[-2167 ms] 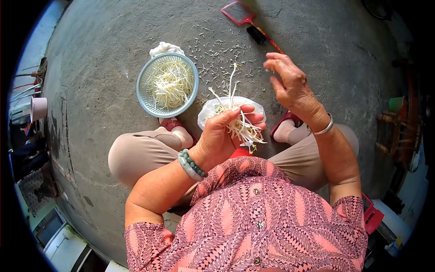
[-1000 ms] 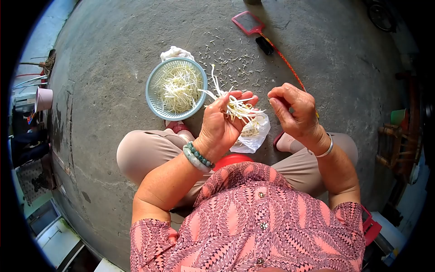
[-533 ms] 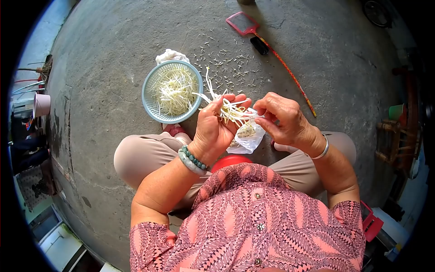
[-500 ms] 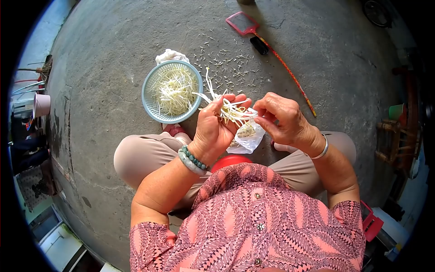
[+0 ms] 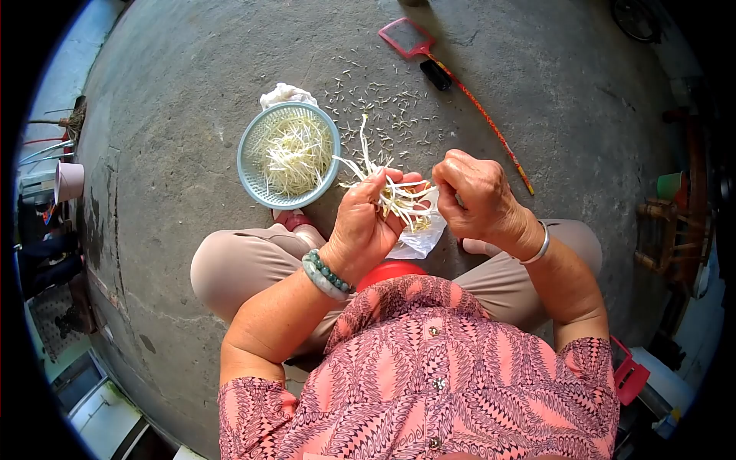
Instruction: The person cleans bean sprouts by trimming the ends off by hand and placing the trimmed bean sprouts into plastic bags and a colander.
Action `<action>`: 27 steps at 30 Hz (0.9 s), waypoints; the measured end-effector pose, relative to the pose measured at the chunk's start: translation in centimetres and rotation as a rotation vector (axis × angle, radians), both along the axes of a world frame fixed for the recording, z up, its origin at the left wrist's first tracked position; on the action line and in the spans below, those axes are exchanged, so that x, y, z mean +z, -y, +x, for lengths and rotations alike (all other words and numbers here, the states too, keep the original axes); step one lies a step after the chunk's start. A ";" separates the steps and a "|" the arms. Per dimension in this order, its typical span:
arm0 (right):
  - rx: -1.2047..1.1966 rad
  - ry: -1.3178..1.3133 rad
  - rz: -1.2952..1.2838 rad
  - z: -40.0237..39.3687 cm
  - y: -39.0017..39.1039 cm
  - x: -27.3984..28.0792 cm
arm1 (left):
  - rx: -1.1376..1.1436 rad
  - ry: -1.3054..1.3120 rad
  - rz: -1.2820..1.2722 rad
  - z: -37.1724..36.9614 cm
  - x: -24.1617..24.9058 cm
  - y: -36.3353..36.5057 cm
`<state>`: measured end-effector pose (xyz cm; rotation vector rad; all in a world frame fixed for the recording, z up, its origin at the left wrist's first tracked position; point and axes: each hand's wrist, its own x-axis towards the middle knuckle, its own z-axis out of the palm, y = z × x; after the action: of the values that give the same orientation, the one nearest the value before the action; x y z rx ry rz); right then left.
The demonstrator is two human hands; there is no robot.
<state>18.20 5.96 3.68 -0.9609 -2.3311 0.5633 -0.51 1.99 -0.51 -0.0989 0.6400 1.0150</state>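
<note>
My left hand (image 5: 365,228), palm up, is closed around a loose bunch of bean sprouts (image 5: 399,201), their white stems sticking out past the fingers. Close beside it, my right hand (image 5: 477,193) is pinched at the end of one sprout that reaches out of the bunch. Its fingertips are partly hidden. Beneath both hands, a clear plastic bag (image 5: 420,239) with more sprouts shows in part. To the left of my hands, a light blue plastic colander (image 5: 244,172) on the floor holds a heap of bean sprouts (image 5: 295,157).
Small sprout bits (image 5: 383,107) lie scattered on the concrete floor (image 5: 176,138). Beyond them is a red fly swatter (image 5: 491,123) with a black object (image 5: 436,75) beside it. A white crumpled bag (image 5: 287,95) sits behind the colander. A red seat edge (image 5: 391,270) shows below.
My right hand has risen slightly and its fingers have curled in more tightly. The sprouts in my left hand have shifted a little, with one long stem now more upright.
</note>
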 end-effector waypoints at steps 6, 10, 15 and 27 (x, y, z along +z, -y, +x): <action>-0.083 -0.127 -0.011 -0.1 -0.5 -0.3 | -0.011 0.004 -0.009 0.0 -0.1 0.1; -0.050 -0.104 -0.049 -0.1 -0.5 -0.6 | -0.008 0.000 -0.024 0.0 0.4 0.1; 0.001 -0.052 -0.050 0.0 -0.5 0.0 | -0.027 0.031 0.010 -0.2 -0.1 0.3; -0.129 -0.132 0.013 1.4 -1.8 -0.6 | -0.018 0.034 -0.007 -0.3 0.0 0.3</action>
<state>19.59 7.71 3.04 -1.0274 -2.1374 0.5413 -0.84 1.70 -0.56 -0.1161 0.6129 0.9917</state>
